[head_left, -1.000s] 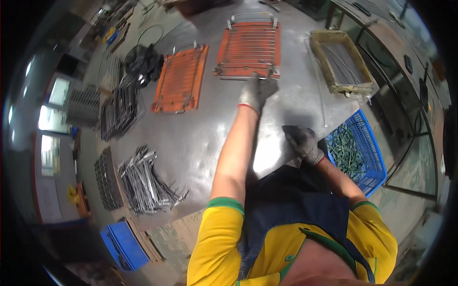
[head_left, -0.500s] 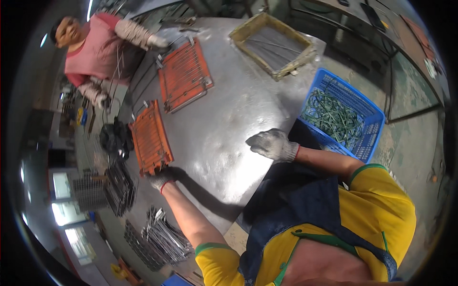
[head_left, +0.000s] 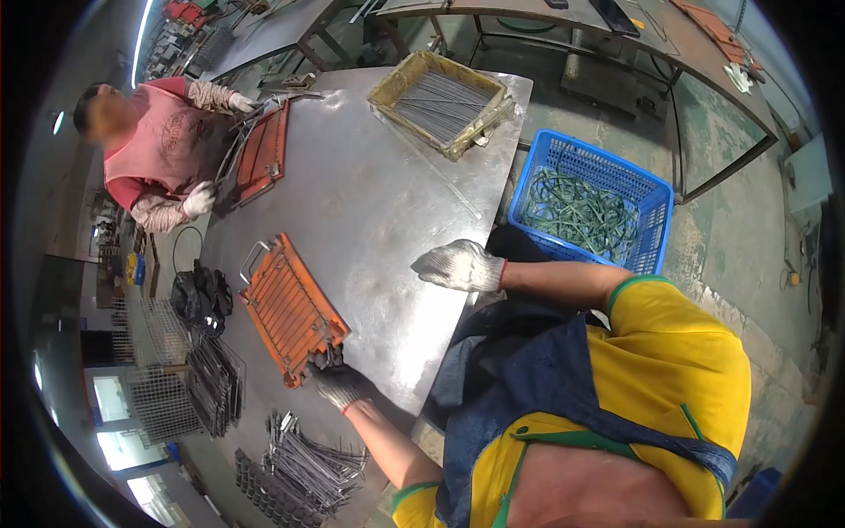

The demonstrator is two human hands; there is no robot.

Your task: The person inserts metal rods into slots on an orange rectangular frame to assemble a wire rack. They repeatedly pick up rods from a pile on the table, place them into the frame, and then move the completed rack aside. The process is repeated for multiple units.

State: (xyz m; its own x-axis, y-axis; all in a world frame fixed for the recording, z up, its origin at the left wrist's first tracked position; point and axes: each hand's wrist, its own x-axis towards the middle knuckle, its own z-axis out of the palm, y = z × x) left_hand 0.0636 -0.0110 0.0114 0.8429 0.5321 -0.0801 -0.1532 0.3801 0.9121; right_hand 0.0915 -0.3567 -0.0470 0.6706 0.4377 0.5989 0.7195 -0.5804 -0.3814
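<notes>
An orange metal wire-forming jig (head_left: 290, 308) lies on the table at left, with thin metal rods across its face and a bent wire handle at its far end. My left hand (head_left: 341, 378), in a grey-stained glove, is closed on the jig's near edge by a small metal fitting; its fingertips are partly hidden. My right hand (head_left: 459, 266), in a whitish knitted glove, hovers near the table's right edge. Its fingers reach leftward, loosely together, and I see nothing in them. A thin rod (head_left: 440, 176) lies on the table beyond it.
Across the metal table (head_left: 370, 220), a co-worker (head_left: 167, 145) in pink handles another orange jig (head_left: 262, 154). A yellowish tray (head_left: 387, 92) of rods stands at the far edge. A blue crate (head_left: 660, 207) of green strands is at right. Metal pieces (head_left: 308, 462) lie in a pile at lower left.
My view has shifted. In it, my left hand and its jig sit lower and further right. The co-worker's jig has moved away toward the far left. My right hand remains apart from the jig.
</notes>
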